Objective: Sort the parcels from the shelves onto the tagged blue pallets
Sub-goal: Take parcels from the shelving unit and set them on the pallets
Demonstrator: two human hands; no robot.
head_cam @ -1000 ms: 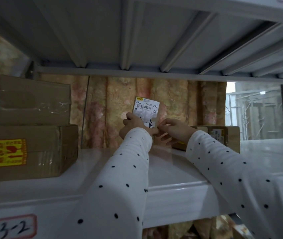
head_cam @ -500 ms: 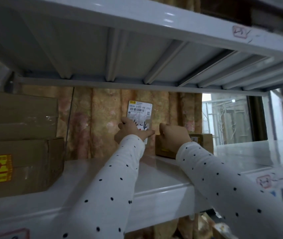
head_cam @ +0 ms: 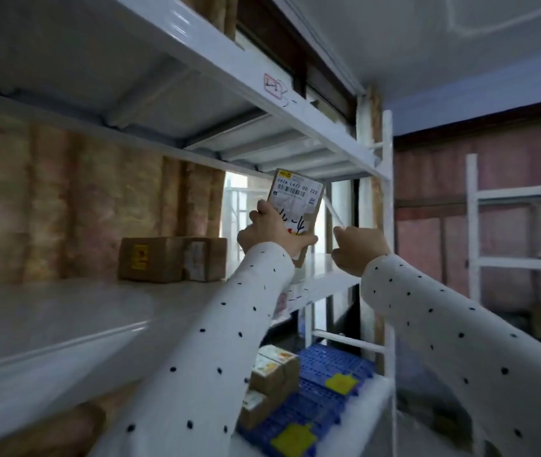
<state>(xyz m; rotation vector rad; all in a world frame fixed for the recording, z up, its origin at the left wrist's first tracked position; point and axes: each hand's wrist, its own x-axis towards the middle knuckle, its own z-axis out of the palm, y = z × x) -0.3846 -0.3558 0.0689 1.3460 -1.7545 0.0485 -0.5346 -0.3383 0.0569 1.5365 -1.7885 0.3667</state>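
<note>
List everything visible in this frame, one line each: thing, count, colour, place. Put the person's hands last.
Held parcel: one, brown with white label, raised in front of the shelf.
Shelf parcel: one, brown with yellow sticker, on the middle shelf.
Shelving unit: one, white, left and centre.
Blue pallets: at least one, blue with yellow tags, on the floor below.
Pallet parcels: several, brown with white and yellow labels, stacked on the pallet.
Second rack: one, white, far right.
Left hand: grips the held parcel.
Right hand: fingers curled, holding nothing visible, beside the parcel.
</note>
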